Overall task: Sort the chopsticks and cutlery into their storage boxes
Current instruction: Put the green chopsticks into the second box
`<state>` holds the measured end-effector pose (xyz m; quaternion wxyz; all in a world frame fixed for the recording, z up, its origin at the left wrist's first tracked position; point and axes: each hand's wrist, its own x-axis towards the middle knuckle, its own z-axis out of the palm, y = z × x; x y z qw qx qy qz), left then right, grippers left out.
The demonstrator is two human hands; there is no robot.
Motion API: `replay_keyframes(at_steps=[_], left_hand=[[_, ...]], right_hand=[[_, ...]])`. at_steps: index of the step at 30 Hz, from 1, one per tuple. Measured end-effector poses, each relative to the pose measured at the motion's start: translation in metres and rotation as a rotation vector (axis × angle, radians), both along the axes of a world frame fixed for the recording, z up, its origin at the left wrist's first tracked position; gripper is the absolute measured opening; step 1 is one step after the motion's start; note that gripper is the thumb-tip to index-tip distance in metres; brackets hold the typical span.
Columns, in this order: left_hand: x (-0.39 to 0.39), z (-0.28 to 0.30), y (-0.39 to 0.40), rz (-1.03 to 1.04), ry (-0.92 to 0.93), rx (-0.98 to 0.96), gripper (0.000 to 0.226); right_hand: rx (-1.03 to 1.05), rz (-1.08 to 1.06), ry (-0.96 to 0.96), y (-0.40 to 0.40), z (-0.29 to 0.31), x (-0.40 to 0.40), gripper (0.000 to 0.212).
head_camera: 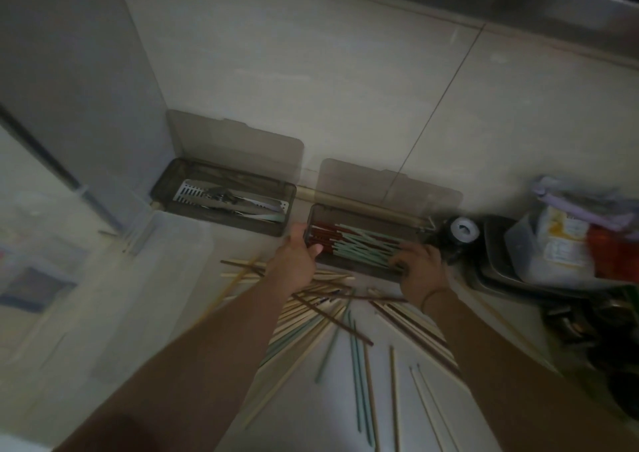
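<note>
Cutlery box (221,198) sits open at left. Left hand (297,258) curls over the chopstick box (363,244) end; right hand (420,268) presses fingers onto the chopsticks (359,244) inside, lying crosswise, left-right. Mid-sort, I'd say: loose chopsticks (345,334) on the counter, fanned toward the camera, need gathering next.

"How many storage boxes?"

"Two storage boxes, lids up: the left box (224,206) holding cutlery (235,199), the right box (363,244) holding red chopsticks (321,237) and green chopsticks (359,247), too tangled to count."

"Hands?"

"Two: left hand (294,254), right hand (420,268). Loose chopsticks (311,323) on the counter number well over a dozen; the blur prevents an exact count."
</note>
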<state>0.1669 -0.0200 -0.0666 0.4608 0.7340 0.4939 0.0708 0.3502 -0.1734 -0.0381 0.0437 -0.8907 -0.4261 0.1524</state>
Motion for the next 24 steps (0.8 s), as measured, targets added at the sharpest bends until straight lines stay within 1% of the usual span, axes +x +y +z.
replay_keyframes(at_steps=[1,4,6,8,11,13,17,19,21,22,24], left_hand=[[0.0,0.0,0.0,0.0,-0.004,-0.001,0.033],[0.0,-0.001,0.001,0.0,0.0,0.007,0.033],[0.0,-0.001,0.0,0.01,0.006,0.008,0.033],[0.001,-0.001,0.0,0.016,0.01,0.004,0.034],[0.002,-0.001,0.0,0.022,0.019,0.0,0.037],[0.003,-0.001,0.0,0.033,0.038,-0.002,0.038],[0.003,0.0,0.0,0.043,0.044,-0.011,0.038],[0.003,0.0,0.0,0.045,0.038,-0.018,0.037],[0.003,0.002,-0.001,0.04,0.033,-0.021,0.036],[0.002,0.002,-0.001,0.035,0.031,-0.023,0.035],[0.002,0.003,-0.001,0.031,0.025,-0.026,0.035]], right_hand=[[0.06,0.013,-0.051,-0.004,-0.004,-0.002,0.038],[0.317,0.019,-0.192,-0.016,-0.004,-0.017,0.022],[0.326,0.069,-0.237,-0.025,0.003,-0.042,0.025],[0.213,0.148,-0.2,-0.037,0.004,-0.076,0.023],[-0.152,0.21,-0.094,-0.062,-0.015,-0.116,0.035],[-0.312,0.183,-0.071,-0.081,-0.027,-0.13,0.042],[-0.354,0.045,-0.052,-0.097,-0.032,-0.148,0.051],[-0.368,0.026,-0.057,-0.094,-0.026,-0.155,0.045],[-0.403,0.028,-0.016,-0.087,-0.019,-0.16,0.029],[-0.391,0.026,-0.006,-0.086,-0.023,-0.16,0.025],[-0.404,0.05,0.019,-0.083,-0.018,-0.162,0.028]])
